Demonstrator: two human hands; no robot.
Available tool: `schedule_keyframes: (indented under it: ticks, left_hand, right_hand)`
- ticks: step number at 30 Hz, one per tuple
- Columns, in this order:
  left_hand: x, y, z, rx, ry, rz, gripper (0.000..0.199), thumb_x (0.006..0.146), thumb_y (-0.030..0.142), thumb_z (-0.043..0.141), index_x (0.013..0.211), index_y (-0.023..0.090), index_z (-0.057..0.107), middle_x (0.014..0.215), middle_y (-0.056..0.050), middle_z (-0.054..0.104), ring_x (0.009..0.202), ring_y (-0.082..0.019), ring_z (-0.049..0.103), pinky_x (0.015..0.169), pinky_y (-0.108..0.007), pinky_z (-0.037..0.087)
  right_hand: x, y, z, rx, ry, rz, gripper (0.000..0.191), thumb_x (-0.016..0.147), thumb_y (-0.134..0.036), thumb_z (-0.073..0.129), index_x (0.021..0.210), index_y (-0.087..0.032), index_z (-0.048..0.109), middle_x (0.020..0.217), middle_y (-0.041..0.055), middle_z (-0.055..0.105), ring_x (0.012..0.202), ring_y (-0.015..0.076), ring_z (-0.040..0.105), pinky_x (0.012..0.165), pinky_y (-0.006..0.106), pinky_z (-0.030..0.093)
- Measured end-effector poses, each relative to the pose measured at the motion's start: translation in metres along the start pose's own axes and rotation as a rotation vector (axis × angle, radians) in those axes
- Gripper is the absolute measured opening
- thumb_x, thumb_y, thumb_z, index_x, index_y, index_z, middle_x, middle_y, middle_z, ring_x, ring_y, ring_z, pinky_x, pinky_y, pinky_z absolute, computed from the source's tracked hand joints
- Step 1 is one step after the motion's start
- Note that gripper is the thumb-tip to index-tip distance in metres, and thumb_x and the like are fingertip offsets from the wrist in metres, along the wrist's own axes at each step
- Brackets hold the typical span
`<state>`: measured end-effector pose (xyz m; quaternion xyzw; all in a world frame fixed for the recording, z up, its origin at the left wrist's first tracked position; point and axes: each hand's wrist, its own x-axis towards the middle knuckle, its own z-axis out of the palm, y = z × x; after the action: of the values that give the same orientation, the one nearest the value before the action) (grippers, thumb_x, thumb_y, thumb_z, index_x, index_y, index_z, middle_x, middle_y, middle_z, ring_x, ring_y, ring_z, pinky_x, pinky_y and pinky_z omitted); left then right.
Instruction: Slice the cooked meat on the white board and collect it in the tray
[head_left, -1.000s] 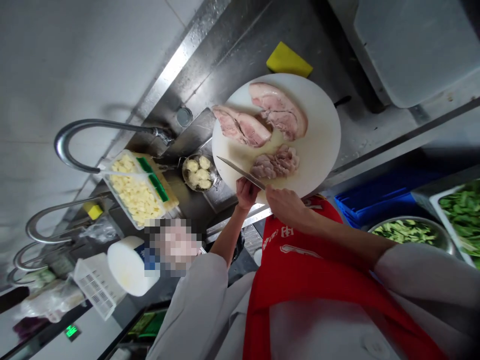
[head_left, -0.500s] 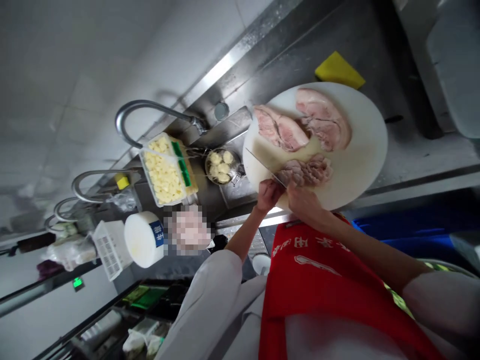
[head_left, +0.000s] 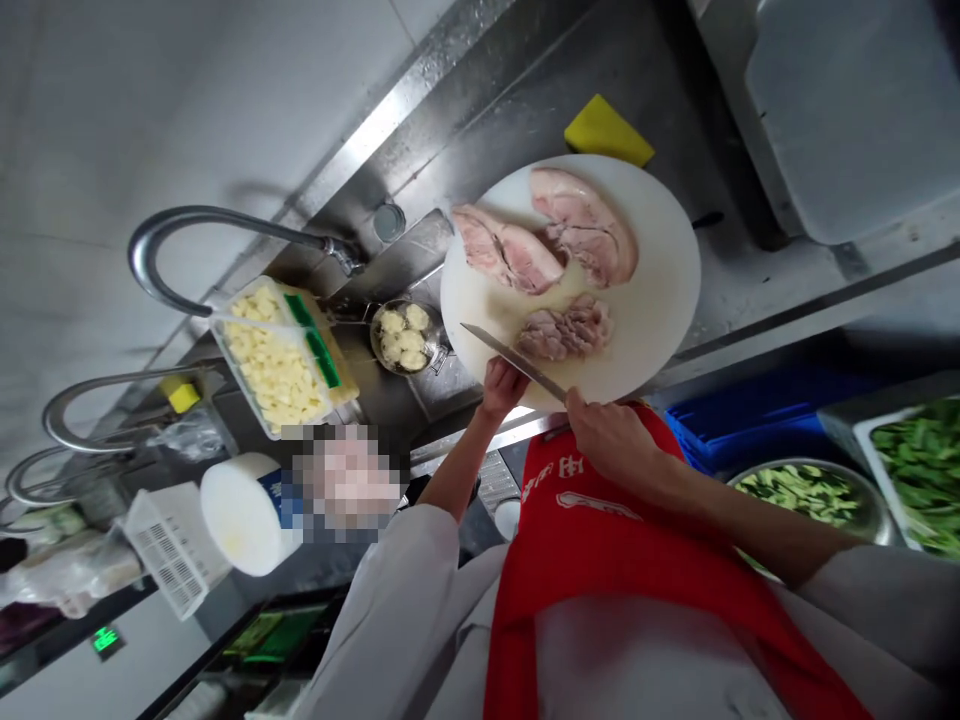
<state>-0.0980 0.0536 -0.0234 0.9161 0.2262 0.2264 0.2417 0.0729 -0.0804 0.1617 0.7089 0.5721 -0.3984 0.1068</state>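
Note:
My right hand (head_left: 604, 428) is wrapped round the handle of a kitchen knife (head_left: 514, 360), its long blade slanting across the near edge of a round white cutting board (head_left: 664, 300). Just under the blade, my left hand (head_left: 504, 385) is curled at the board's rim; whatever its fingers hold is hidden. A heap of sliced meat (head_left: 566, 328) lies beyond the knife, apart from both hands. Farther back on the board rest two large pieces of pale meat, one on the left (head_left: 506, 250) and one on the right (head_left: 585, 225).
A yellow sponge (head_left: 607, 130) lies behind the board. Left are a pot of pale peeled pieces (head_left: 409, 338), a tub of cut pale chunks (head_left: 270, 355) and a curved faucet (head_left: 225, 215). Sliced greens fill a metal bowl (head_left: 802, 490) at lower right. Another person's blurred head (head_left: 349, 480) shows.
My right hand has drawn back toward my apron with the knife, so more blade shows and the sliced heap is uncovered. My left hand stays by the rim. The view has swung right.

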Motion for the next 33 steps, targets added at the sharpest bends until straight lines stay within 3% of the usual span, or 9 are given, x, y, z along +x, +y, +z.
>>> schedule_keyframes:
  ticks: [12, 19, 23, 27, 29, 33]
  left_hand:
    - [0.005, 0.005, -0.004, 0.013, 0.032, -0.019, 0.024, 0.096, 0.036, 0.054, 0.084, 0.019, 0.065, 0.085, -0.009, 0.064, 0.093, -0.022, 0.061, 0.081, -0.038, 0.052]
    - [0.005, 0.004, -0.004, 0.000, 0.059, 0.006, 0.020, 0.094, 0.035, 0.058, 0.086, 0.018, 0.066, 0.090, -0.010, 0.066, 0.094, -0.022, 0.062, 0.084, -0.039, 0.052]
    - [0.005, 0.004, -0.004, 0.016, 0.071, -0.020, 0.020, 0.095, 0.034, 0.055, 0.091, 0.019, 0.066, 0.090, -0.010, 0.067, 0.094, -0.022, 0.063, 0.084, -0.040, 0.053]
    - [0.007, 0.007, -0.004, 0.103, 0.113, -0.002, 0.022, 0.097, 0.033, 0.050, 0.094, 0.019, 0.067, 0.094, -0.011, 0.068, 0.092, -0.021, 0.064, 0.080, -0.039, 0.055]
    - [0.008, 0.008, -0.004, 0.111, 0.125, 0.000, 0.022, 0.097, 0.034, 0.051, 0.094, 0.018, 0.067, 0.095, -0.011, 0.068, 0.091, -0.020, 0.064, 0.080, -0.038, 0.056]
    - [0.007, 0.008, -0.005, 0.084, 0.102, -0.020, 0.023, 0.096, 0.036, 0.054, 0.089, 0.018, 0.067, 0.088, -0.010, 0.067, 0.090, -0.020, 0.063, 0.079, -0.038, 0.055]
  right_hand:
    - [0.002, 0.007, 0.001, 0.068, -0.029, -0.004, 0.034, 0.094, -0.004, 0.027, 0.120, -0.004, 0.049, 0.087, 0.0202, 0.072, 0.085, 0.0282, 0.074, 0.067, 0.032, 0.055]
    - [-0.011, 0.019, 0.014, 0.057, -0.103, -0.008, 0.028, 0.094, -0.008, 0.035, 0.119, -0.005, 0.049, 0.084, 0.0179, 0.072, 0.081, 0.0247, 0.074, 0.068, 0.028, 0.052]
    - [0.036, 0.003, 0.003, 0.076, -0.001, -0.048, 0.034, 0.095, -0.009, 0.034, 0.125, -0.003, 0.048, 0.099, 0.0234, 0.070, 0.093, 0.0264, 0.072, 0.072, 0.030, 0.052]
    - [0.076, -0.008, -0.017, 0.150, 0.081, -0.053, 0.036, 0.095, -0.007, 0.028, 0.123, -0.005, 0.051, 0.105, 0.0211, 0.070, 0.097, 0.0259, 0.070, 0.075, 0.031, 0.051]
    - [0.068, -0.005, -0.021, 0.132, 0.102, -0.063, 0.035, 0.095, -0.007, 0.029, 0.121, -0.006, 0.051, 0.103, 0.0200, 0.071, 0.096, 0.0265, 0.070, 0.073, 0.031, 0.051]
    - [0.019, 0.009, -0.011, 0.050, 0.016, -0.033, 0.032, 0.095, -0.008, 0.029, 0.120, -0.006, 0.050, 0.090, 0.0181, 0.071, 0.086, 0.0283, 0.073, 0.068, 0.032, 0.052]
